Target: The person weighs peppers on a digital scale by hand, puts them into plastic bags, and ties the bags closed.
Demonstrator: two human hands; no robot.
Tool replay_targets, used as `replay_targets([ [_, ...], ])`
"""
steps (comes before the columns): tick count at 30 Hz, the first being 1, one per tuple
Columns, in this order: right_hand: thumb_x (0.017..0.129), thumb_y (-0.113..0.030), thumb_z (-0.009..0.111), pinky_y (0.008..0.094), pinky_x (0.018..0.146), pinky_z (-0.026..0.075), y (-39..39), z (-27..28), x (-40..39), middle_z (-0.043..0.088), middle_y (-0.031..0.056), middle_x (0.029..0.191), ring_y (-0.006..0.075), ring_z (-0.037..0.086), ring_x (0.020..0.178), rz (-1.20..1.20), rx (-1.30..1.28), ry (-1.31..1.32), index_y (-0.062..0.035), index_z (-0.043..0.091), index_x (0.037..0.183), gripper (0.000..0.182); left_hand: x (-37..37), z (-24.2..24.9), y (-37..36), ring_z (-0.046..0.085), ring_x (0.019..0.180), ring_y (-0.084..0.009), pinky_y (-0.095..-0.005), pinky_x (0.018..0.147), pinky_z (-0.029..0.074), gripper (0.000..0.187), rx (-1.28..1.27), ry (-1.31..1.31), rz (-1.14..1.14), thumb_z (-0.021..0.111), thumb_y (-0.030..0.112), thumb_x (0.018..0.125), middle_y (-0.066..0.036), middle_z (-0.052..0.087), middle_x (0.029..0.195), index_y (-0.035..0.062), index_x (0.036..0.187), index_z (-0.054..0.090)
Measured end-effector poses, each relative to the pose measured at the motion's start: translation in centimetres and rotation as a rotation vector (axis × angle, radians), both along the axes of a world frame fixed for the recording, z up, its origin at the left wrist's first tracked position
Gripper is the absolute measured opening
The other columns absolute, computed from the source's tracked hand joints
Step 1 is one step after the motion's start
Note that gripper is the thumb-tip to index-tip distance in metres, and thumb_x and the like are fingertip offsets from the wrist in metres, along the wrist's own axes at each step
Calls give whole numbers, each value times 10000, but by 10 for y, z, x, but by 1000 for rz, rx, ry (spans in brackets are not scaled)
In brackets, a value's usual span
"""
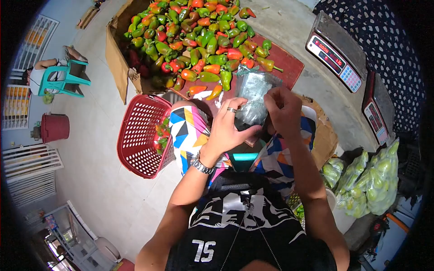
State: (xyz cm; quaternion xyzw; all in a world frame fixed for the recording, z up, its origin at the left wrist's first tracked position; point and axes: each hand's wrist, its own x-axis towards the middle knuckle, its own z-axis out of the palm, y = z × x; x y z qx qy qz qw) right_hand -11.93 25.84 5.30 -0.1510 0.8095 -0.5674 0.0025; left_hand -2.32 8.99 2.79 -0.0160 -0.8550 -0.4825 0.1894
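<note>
A stack of clear plastic bags (255, 92) lies in front of me, at the near edge of the pepper pile. My left hand (228, 131), with a ring and a wristwatch, grips its left and lower side between fingers and thumb. At the upper right edge, my right hand (285, 110) is closed in a pinch on the plastic; the fingertips are partly hidden. Red, orange and green peppers (199, 38) are heaped just beyond, some loose on the reddish board (289, 67) by the bags.
A torn cardboard box (116, 63) borders the peppers on the left. Beside my left leg stands a red perforated basket (140, 135) with a few peppers. Two digital scales (334, 58) (376, 115) sit at right, above bagged green produce (375, 180). A teal chair (68, 77) and red bucket (55, 127) are farther left.
</note>
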Motion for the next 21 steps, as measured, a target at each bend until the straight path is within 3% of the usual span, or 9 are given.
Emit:
replay_targets([
  [2,850,-110,721,330,649,527,3,-4,-4,666,84,717,158,658,664,-3,56,-8,-18,663,846,108,5,-11,1,645,993,-262,-377,891,527,563,39,-60,34,882,187,795,-128,650,1089,33,1258,603],
  [4,839,-92,724,319,667,532,15,-16,-5,663,71,749,159,658,689,8,144,-54,-27,664,891,103,17,-24,-6,666,947,-273,-369,861,547,408,165,-220,182,792,99,853,-142,664,1085,35,1221,630],
  [6,826,-67,721,316,688,536,31,-28,1,654,66,816,169,656,741,38,99,-14,-41,657,975,165,33,-37,-24,669,944,-276,-365,853,553,404,158,-181,219,774,54,833,-146,662,1085,42,1214,638],
  [9,808,-33,718,315,714,539,51,-42,18,627,65,912,181,648,811,66,100,-2,-61,634,1083,289,50,-16,-31,667,993,-252,-354,880,538,415,62,-247,137,762,-5,808,-124,666,1116,22,1204,642],
  [12,800,-21,719,321,723,541,56,-48,39,610,76,960,186,642,841,56,130,-64,-68,625,1125,342,46,-7,-15,647,1067,-351,-414,965,512,434,-249,-181,129,803,31,771,-152,659,1191,56,1175,650],
  [15,797,-34,733,321,748,543,54,-43,48,605,83,982,185,642,863,18,155,-173,-70,628,1129,350,38,-33,-5,642,1084,-351,-417,977,502,318,-200,-188,98,803,47,793,-150,676,1179,47,1083,672],
  [18,790,-85,775,343,817,541,49,-39,45,609,107,1048,220,644,935,34,134,-189,-71,619,1176,416,29,-29,-9,654,1054,-330,-407,952,508,155,-75,-56,77,765,33,848,-140,698,1146,24,979,682],
  [19,788,-107,792,356,845,540,47,-38,47,611,118,1077,238,645,967,50,122,-188,-72,614,1200,451,25,-15,-9,669,965,-325,-389,892,519,99,119,-71,69,746,24,873,-132,713,1071,-1,887,652],
  [21,769,-141,827,395,904,524,35,-25,46,605,147,1147,291,631,1040,161,172,109,-55,583,1265,559,24,0,-15,631,860,-156,-310,805,504,139,487,-147,-42,712,-12,907,-61,688,982,28,854,590],
])
